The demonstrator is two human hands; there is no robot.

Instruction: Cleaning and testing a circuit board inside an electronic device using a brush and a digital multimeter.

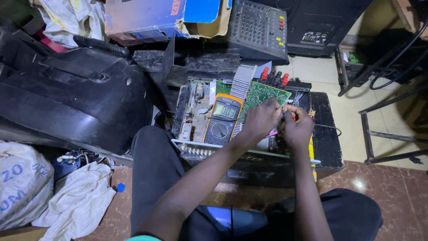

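An opened electronic chassis [195,117] sits in front of my knees with a green circuit board [262,93] tilted up inside it. A yellow-cased digital multimeter [223,119] lies on the chassis, its display lit. My left hand [261,118] is closed with its fingertips pinching something small just below the board. My right hand [298,128] meets it fingertip to fingertip, closed around a thin red probe or wire. What the left fingers pinch is too small to tell. A ribbed metal heat sink [243,81] stands behind the meter.
A large black plastic shell [76,100] lies at the left, with white cloth [80,203] and a printed sack [20,183] below it. An audio mixer [259,27] and cardboard box [147,15] sit behind. Metal frame legs [379,129] stand right on the tiled floor.
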